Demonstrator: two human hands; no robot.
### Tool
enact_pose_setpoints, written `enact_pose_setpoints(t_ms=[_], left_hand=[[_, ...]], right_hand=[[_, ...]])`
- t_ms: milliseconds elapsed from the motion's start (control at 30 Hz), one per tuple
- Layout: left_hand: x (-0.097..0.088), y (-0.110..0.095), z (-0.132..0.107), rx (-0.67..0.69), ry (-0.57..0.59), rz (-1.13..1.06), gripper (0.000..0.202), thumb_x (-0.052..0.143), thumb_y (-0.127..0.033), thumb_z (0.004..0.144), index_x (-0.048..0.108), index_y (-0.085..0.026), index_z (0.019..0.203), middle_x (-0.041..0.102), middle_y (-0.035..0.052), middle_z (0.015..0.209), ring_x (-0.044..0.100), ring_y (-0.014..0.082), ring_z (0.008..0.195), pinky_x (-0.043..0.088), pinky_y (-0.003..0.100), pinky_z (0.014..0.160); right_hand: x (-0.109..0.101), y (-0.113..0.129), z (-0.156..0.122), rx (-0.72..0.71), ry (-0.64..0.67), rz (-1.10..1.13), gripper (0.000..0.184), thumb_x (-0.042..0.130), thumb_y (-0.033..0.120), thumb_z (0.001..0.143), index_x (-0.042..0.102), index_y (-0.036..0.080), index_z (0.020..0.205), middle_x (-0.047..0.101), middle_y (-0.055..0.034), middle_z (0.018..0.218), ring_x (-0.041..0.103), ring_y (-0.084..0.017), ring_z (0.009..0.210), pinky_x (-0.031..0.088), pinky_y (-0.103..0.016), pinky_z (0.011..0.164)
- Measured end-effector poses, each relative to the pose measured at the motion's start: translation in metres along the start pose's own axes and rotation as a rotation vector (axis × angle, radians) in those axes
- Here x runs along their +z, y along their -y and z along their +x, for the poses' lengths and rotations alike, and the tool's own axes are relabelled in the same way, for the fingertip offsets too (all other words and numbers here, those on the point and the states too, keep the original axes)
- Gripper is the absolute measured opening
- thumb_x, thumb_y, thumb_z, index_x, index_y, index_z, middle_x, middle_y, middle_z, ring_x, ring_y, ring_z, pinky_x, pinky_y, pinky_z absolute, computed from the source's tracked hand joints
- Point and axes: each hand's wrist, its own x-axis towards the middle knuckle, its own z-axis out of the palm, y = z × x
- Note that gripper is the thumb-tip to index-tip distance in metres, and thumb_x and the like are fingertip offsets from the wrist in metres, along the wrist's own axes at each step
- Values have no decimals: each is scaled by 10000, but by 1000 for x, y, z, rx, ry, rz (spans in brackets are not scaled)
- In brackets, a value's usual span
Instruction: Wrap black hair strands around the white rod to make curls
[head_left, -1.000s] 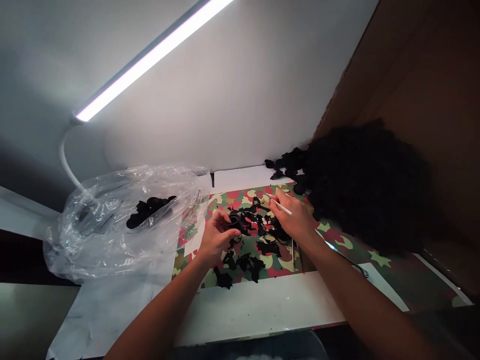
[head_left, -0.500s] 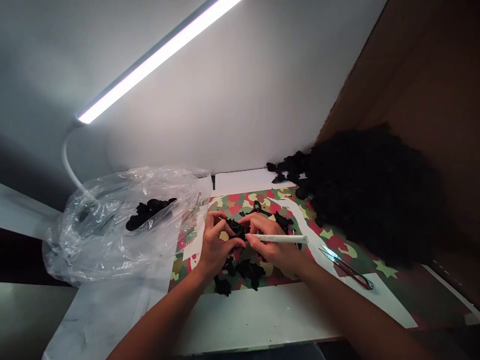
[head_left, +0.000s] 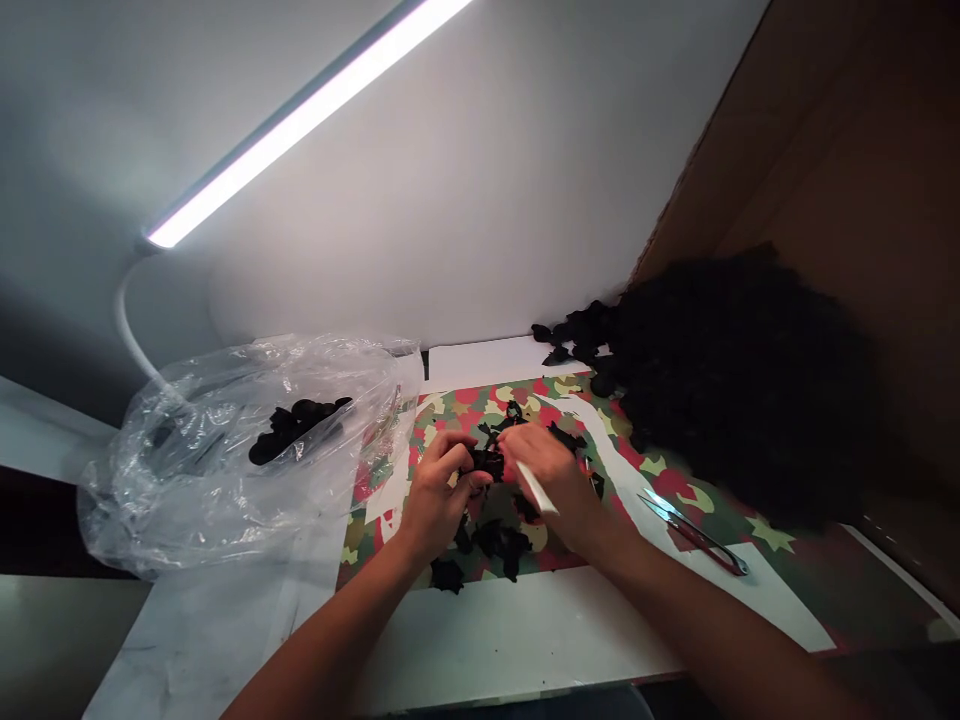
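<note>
Between the thumb and fingers of my left hand (head_left: 437, 497) is a small black moulded-looking piece (head_left: 487, 463). My right hand (head_left: 556, 485) is closed around a white pen-like tool (head_left: 535, 488), its back end slanting down toward me. The tool's tip is hidden by my right fingers, which are right beside the piece. Ragged black scraps (head_left: 502, 545) lie on the camouflage-patterned sheet (head_left: 637, 405) below and around both hands.
A clear plastic bag (head_left: 187, 490) with several black pieces (head_left: 292, 430) spreads at left. A large black heap (head_left: 735, 390) rests against cardboard (head_left: 847, 170) at right. Red-handled scissors-like snips (head_left: 697, 537) lie right of my hand. A lit lamp bar (head_left: 315, 120) hangs above.
The white tool has swung from nearly level, pointing right, to slanting toward me as my right hand turned. The black piece has tilted in my left fingers.
</note>
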Motion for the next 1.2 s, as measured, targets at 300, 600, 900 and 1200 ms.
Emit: enact_pose_setpoints(t_ms=[300,600,900,1200], left_hand=[[-5,6,3,-320,-22,-542,375,796,-162,665,423,-200,650,727,57,981,599,144,666,496,267,577],[2,11,1,-291,44,-366,386,911,-231,607,689,-193,921,636,-21,737,574,124,583,471,238,523],[5,6,-2,-258,19,-412,284,889,-278,672,633,-180,743,695,43,940,635,168,755,503,267,626],[2,-10,-2,-261,13,-346,239,850,-273,705,635,-182,649,732,42,740,652,177,649,514,275,573]], right_hand=[[-6,-33,13,197,4,45,132,491,210,927,562,231,817,695,-41,930,653,-235,937,491,-341,808],[2,16,2,95,69,370,139,596,223,952,687,251,1054,672,-41,943,628,-196,822,517,-328,734],[15,12,-2,32,-4,254,203,505,50,871,487,231,782,543,-4,764,553,-161,674,472,-263,605],[26,7,5,215,-9,-69,354,429,-66,632,430,237,816,580,-25,810,576,-205,749,423,-279,656]])
